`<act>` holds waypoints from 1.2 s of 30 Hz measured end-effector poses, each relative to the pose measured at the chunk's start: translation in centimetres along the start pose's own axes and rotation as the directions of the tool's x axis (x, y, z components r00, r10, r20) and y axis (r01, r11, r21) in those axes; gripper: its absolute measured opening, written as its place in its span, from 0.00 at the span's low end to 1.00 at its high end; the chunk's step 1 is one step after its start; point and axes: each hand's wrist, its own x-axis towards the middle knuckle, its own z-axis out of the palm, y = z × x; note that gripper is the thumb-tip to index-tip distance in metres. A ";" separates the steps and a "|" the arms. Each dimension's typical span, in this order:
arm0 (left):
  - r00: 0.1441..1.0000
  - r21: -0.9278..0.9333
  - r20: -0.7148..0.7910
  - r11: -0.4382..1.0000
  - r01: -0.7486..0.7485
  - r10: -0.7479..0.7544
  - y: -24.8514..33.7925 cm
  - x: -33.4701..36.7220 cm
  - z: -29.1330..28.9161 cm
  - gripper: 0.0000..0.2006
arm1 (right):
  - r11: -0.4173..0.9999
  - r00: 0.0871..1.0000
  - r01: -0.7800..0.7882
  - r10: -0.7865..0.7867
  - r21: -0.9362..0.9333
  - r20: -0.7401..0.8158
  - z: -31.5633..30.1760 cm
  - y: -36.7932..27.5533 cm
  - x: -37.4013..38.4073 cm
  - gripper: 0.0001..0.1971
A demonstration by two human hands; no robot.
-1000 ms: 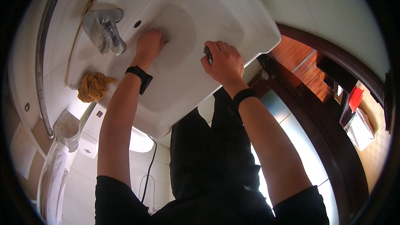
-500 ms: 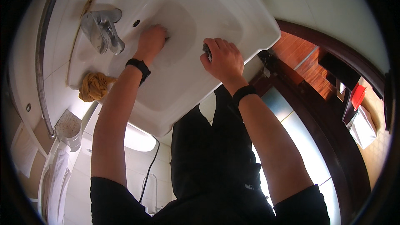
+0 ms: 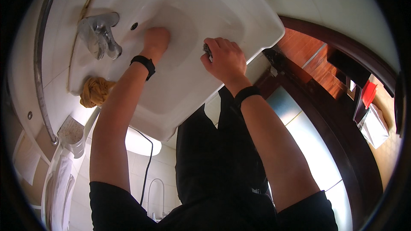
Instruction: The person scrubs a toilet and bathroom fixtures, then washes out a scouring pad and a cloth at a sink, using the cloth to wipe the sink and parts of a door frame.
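A white washbasin fills the upper middle of the view. Down in its bowl is my left hand, near the bottom. Its fingers point away from me and are hidden behind the back of the hand, so what they hold, if anything, does not show. My right hand is closed around a grey metal scouring pad, over the basin's near right side. Only the pad's edge sticks out between thumb and fingers.
A chrome faucet stands on the basin's left ledge, beyond a crumpled mustard cloth on its corner. A metal rail runs along the left wall. At right are a dark door frame and a wooden floor.
My left hand has shifted slightly down in the bowl, and its fingertips no longer show. The right hand keeps its hold on the scouring pad; the whole view has moved a little.
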 end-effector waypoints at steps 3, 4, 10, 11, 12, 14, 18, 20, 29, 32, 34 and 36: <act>0.995 -0.162 0.043 0.983 0.091 -0.085 -0.3 -0.2 -0.4 0.06 | 1.000 1.000 0.018 -0.018 0.011 -0.002 0.2 0.1 -0.1 0.11; 0.985 -0.248 0.084 0.954 0.168 -0.151 -0.2 -0.2 -0.7 0.07 | 1.000 1.000 0.015 -0.015 0.009 -0.002 0.2 0.1 -0.1 0.11; 0.911 -0.455 0.296 0.796 0.399 -0.287 -0.8 0.4 -1.1 0.14 | 1.000 1.000 0.023 -0.023 0.007 -0.012 0.4 0.4 -0.2 0.12; 0.911 -0.454 0.296 0.797 0.399 -0.287 -1.0 0.5 -0.7 0.14 | 1.000 1.000 0.027 -0.027 0.009 -0.012 0.4 0.4 -0.1 0.12; 0.917 -0.489 0.260 0.778 0.395 -0.302 -1.1 0.6 -0.3 0.15 | 0.999 0.999 0.031 -0.031 0.011 -0.011 0.4 0.4 -0.1 0.12; 0.916 -0.516 0.231 0.757 0.401 -0.327 -2.0 0.5 0.8 0.16 | 1.000 1.000 0.020 -0.020 0.006 0.000 0.2 -0.1 -0.1 0.12; 0.826 -0.794 0.471 0.258 0.550 -0.310 -1.8 1.1 2.1 0.17 | 1.000 1.000 0.019 -0.019 -0.011 0.000 0.0 0.3 -0.2 0.12; 0.790 -0.826 0.529 0.024 0.563 -0.309 -1.3 1.2 2.9 0.17 | 1.000 1.000 0.024 -0.024 -0.005 -0.012 0.1 0.4 -0.2 0.12; 0.712 -0.605 0.688 -0.651 0.458 -0.138 -2.7 1.6 5.7 0.17 | 1.000 1.000 0.026 -0.026 0.005 -0.003 0.4 -0.1 0.0 0.12; 0.643 -0.489 0.766 -0.656 0.576 -0.006 -3.9 0.1 4.4 0.20 | 0.998 0.999 0.044 -0.044 0.035 -0.004 1.0 -0.6 0.0 0.11; 0.758 -0.686 0.647 -0.492 0.535 -0.078 1.4 -1.2 -1.3 0.25 | 0.999 0.999 0.036 -0.036 -0.022 0.002 0.4 2.3 -0.7 0.11; 0.761 -0.776 0.613 -0.341 0.530 -0.212 -0.3 -5.2 -1.3 0.26 | 0.998 0.998 0.063 -0.063 0.001 -0.004 0.7 0.9 -0.4 0.12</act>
